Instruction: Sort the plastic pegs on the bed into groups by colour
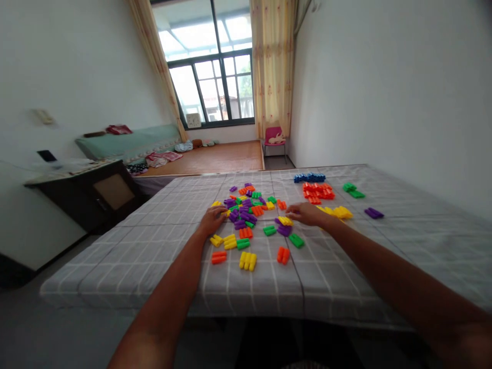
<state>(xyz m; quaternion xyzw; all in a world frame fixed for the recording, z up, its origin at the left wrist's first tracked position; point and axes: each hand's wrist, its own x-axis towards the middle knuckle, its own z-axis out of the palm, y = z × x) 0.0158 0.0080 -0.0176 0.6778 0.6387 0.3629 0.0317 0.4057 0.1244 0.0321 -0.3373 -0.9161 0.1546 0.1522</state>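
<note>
My left hand (213,219) rests at the left edge of a mixed pile of plastic pieces (246,209), its fingertips by a yellow piece; whether it grips anything is unclear. On the pile's right side, my right hand (303,212) reaches in beside an orange piece (282,205), above a yellow piece (285,221) lying on a purple one. Its fingertips are too small to read. Sorted groups lie farther right: blue (309,178), orange (318,192), yellow (338,212), green (352,190) and purple (374,212). Nearer me is a yellow piece (248,261).
The pieces lie on a grey checked cloth (154,256) over a wide surface. Loose orange pieces (219,257) are near its front. A dark cabinet (100,195) stands at left; a pink chair (273,137) and a window are at the back.
</note>
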